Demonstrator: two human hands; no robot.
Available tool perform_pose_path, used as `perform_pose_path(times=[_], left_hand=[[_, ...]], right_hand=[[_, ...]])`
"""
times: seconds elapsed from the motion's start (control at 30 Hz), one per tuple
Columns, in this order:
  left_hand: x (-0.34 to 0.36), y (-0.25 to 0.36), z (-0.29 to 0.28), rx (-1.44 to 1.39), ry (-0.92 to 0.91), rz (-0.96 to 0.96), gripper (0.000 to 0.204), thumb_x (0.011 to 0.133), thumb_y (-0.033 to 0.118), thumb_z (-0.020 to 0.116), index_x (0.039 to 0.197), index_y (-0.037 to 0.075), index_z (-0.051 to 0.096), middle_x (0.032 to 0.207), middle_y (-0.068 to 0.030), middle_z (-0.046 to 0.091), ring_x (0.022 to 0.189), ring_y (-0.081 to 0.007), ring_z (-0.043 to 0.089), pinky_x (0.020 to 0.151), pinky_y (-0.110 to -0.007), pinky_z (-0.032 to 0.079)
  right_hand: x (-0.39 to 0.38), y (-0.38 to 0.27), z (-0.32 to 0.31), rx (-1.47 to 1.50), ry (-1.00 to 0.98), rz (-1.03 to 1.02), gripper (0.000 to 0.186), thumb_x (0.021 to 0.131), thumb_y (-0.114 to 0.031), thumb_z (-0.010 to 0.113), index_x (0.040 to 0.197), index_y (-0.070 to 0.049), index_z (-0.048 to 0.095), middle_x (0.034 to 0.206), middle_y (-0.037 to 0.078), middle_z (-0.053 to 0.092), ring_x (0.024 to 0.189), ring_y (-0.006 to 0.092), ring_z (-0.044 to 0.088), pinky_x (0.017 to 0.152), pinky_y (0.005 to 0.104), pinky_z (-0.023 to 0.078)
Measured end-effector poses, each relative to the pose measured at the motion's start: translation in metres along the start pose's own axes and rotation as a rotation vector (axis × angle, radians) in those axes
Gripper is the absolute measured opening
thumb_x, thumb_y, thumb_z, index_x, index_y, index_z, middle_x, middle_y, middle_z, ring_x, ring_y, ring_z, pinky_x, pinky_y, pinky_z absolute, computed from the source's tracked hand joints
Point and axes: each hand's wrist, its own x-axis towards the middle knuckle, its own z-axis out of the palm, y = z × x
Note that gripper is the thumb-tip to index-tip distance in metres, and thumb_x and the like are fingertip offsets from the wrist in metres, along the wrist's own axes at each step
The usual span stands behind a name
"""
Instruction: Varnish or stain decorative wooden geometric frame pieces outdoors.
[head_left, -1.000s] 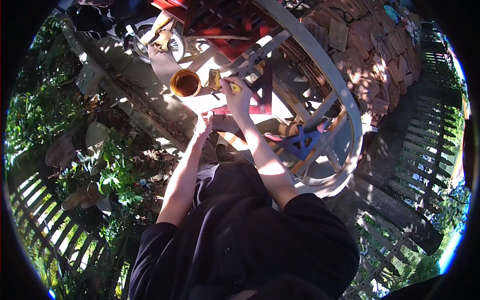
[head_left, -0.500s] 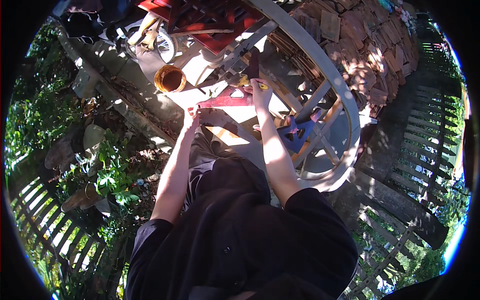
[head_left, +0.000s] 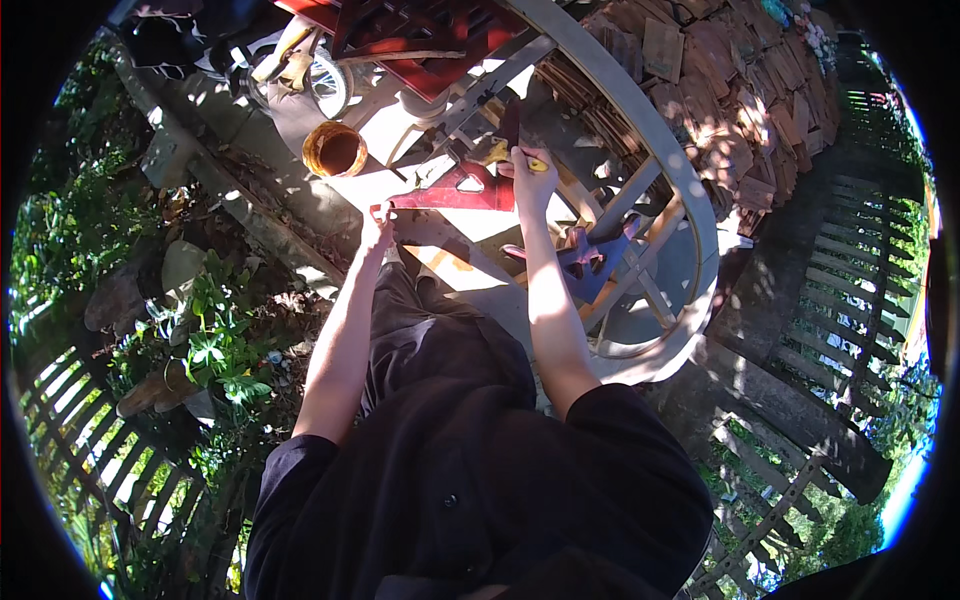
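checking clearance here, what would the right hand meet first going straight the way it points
Probably the red piece, at its dark upper end just beyond the right hand; depth is hard to judge.

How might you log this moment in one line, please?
left hand: holds red piece by its left end | right hand: grips brush | container: beyond left hand

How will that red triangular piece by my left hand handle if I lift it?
The red triangular piece is probably stiff, since its long edge looks straight, and likely fairly light for its size, given the opening cut through it.
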Motion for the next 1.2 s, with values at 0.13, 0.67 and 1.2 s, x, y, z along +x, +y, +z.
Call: perform_pose_path(times=[0.13,0.67,1.2], left_hand=[[-0.007,0.003,0.004,0.003,0.031,0.007,0.045,0.100,0.046,0.052,0.115,0.004,0.054,0.077,-0.0027,0.058,0.063,-0.0115,0.053,0.057,-0.029,0.044],[0.000,0.011,0.010,-0.037,0.194,-0.003,0.046,0.099,0.048,0.052,0.116,0.005,0.051,0.076,-0.0028,0.057,0.061,-0.0116,0.052,0.055,-0.028,0.044],[0.008,-0.010,0.005,0.013,0.158,-0.008,0.053,0.094,0.057,0.055,0.118,0.010,0.043,0.072,0.0004,0.051,0.055,-0.0082,0.045,0.043,-0.026,0.039]], right_hand=[[0.025,0.012,0.045,-0.010,-0.156,-0.018,0.013,0.092,-0.008,0.067,0.091,0.004,0.062,0.074,0.010,0.067,0.060,0.0168,0.069,0.054,0.0263,0.057],[0.111,-0.012,-0.035,-0.248,-0.515,0.116,0.012,0.092,-0.008,0.066,0.095,0.003,0.063,0.083,0.010,0.068,0.064,0.0174,0.070,0.057,0.0254,0.058],[0.180,-0.038,-0.024,-1.013,-0.060,-0.707,0.008,0.091,-0.004,0.065,0.091,0.002,0.061,0.075,0.010,0.066,0.062,0.0202,0.071,0.056,0.0265,0.058]])
